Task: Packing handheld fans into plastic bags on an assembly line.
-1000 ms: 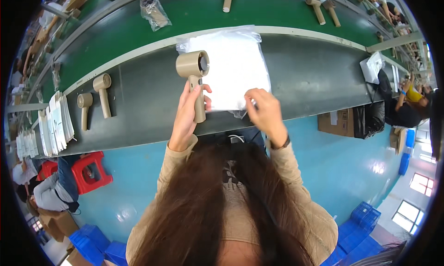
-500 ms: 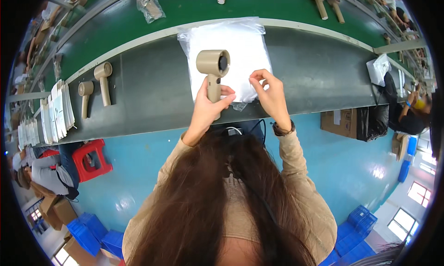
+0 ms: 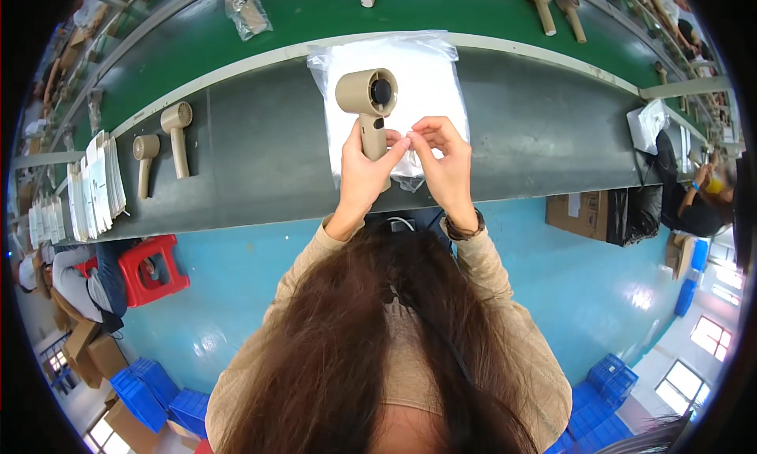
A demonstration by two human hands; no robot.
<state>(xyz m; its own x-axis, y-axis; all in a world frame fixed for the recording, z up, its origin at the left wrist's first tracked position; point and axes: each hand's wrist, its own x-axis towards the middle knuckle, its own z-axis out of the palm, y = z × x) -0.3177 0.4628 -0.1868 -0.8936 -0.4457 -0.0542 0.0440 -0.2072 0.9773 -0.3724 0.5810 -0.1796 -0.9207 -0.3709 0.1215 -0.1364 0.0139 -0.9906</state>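
A beige handheld fan (image 3: 356, 93) stands upright in my left hand (image 3: 361, 174), whose fingers wrap its handle. The fan's round head faces up and to the right, showing a dark centre. My right hand (image 3: 448, 168) has its thumb and forefinger pinched together, almost touching the left fingertips beside the handle. Whatever small thing may be in that pinch is too small to make out. Under both hands lies a stack of white sheets in clear plastic (image 3: 430, 79) on the dark worktable (image 3: 260, 138).
Two more beige fans (image 3: 178, 142) lie to the left, beside a row of white folded papers (image 3: 106, 182). Beyond the table runs a green belt (image 3: 441, 4) with a bagged item (image 3: 247, 11) and other fans. A cardboard box (image 3: 576, 215) and red stool (image 3: 154, 269) stand below table level.
My right hand has moved left to meet the left fingertips by the handle. The fan has risen slightly in view. Items on the green belt have shifted left.
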